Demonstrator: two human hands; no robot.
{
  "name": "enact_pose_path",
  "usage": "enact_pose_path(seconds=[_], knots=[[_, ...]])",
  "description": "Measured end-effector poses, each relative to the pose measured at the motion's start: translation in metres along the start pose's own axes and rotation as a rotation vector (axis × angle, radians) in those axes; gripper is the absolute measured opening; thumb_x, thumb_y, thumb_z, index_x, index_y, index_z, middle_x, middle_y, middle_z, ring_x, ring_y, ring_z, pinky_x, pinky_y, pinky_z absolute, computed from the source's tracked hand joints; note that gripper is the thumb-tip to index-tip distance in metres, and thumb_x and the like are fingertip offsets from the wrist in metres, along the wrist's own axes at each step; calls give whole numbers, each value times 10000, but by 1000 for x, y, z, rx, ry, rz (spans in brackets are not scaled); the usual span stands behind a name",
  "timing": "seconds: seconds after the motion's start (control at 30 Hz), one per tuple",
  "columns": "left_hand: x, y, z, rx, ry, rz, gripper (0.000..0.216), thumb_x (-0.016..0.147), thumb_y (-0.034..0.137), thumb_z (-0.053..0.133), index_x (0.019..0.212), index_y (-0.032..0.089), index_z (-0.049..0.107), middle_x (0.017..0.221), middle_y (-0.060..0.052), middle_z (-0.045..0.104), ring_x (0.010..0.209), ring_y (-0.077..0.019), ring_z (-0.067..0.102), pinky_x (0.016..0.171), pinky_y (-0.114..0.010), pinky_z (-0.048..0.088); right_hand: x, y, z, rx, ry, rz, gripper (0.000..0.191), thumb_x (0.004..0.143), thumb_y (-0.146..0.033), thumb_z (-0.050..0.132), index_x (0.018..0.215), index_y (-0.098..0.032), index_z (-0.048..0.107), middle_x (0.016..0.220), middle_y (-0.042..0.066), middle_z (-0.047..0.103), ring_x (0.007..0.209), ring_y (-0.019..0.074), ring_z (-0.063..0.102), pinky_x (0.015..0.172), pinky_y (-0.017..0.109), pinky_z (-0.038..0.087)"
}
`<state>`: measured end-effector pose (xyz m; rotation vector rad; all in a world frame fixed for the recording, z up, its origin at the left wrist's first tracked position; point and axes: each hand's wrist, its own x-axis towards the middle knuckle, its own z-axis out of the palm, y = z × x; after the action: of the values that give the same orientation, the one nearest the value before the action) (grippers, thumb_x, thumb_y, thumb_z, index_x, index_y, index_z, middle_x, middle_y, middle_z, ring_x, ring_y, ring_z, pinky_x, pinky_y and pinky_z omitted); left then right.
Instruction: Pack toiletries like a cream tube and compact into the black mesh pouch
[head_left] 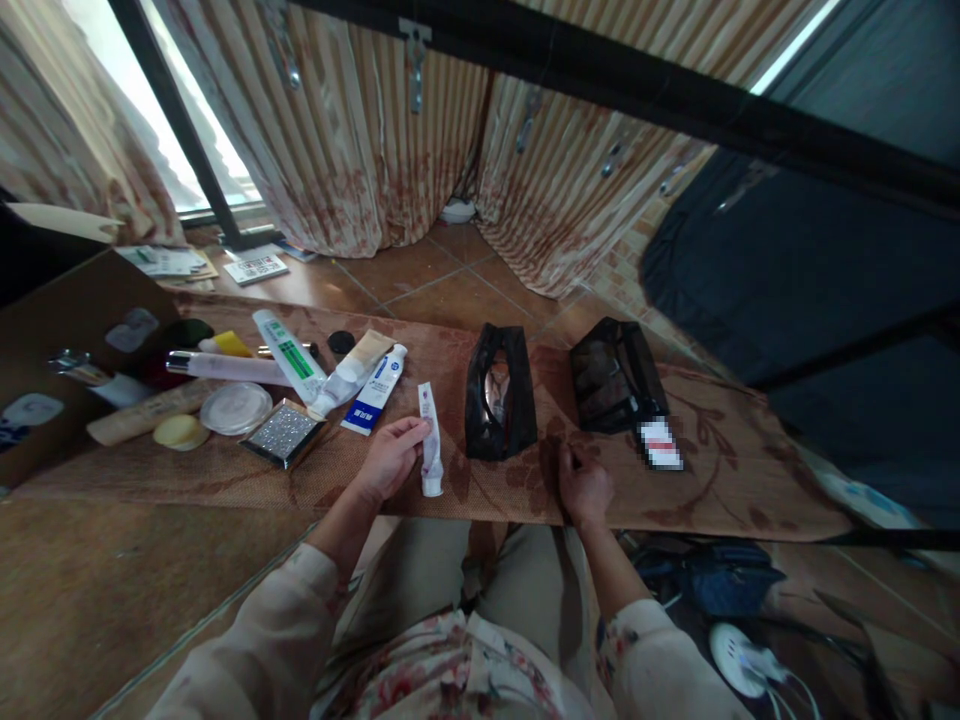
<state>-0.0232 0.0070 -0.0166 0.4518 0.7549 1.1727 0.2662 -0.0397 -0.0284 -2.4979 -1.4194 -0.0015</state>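
Observation:
My left hand (394,457) pinches a small white squeeze tube (431,455) near its middle, its cap pointing down toward the table's near edge. To the right of the tube stands a black pouch (480,425) with an oval opening, something shiny showing inside. My right hand (586,487) rests on the cloth with its fingers curled in, and nothing shows in them. Just beyond that hand is a second black bag (611,380) with see-through mesh and dim items within. Left of my left hand lies a blue and white tube (375,390).
Several cosmetics crowd the left side: a green and white tube (287,355), a beige tube (364,357), a glittery compact (283,433), a round clear case (236,408) and a pink bottle (225,368). A cardboard box (67,320) stands far left. A blurred white card (660,444) lies right.

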Motion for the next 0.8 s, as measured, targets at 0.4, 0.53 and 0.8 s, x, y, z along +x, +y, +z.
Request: enact_pose_path(seconds=[0.4, 0.53, 0.8], knots=[[2, 1, -1, -4, 21, 7, 213, 646, 224, 770, 790, 78, 714, 815, -96, 710, 735, -169, 643, 706, -276, 492, 0, -1, 0, -2, 22, -2, 393, 889, -449, 454, 906, -173, 733, 745, 104, 690, 628, 168, 569, 552, 256, 257], [1, 1, 0, 3, 30, 2, 207, 648, 229, 765, 784, 82, 714, 848, -102, 714, 755, -180, 649, 720, -288, 488, 0, -1, -1, 5, 6, 2, 408, 892, -457, 444, 876, -174, 737, 741, 103, 690, 614, 161, 560, 558, 253, 263], [2, 1, -1, 2, 26, 3, 211, 657, 242, 759, 797, 91, 709, 826, -89, 708, 747, -172, 643, 715, -282, 490, 0, -1, 0, 12, 16, 8, 381, 887, -453, 456, 916, -194, 734, 741, 93, 686, 650, 171, 570, 565, 248, 268]])
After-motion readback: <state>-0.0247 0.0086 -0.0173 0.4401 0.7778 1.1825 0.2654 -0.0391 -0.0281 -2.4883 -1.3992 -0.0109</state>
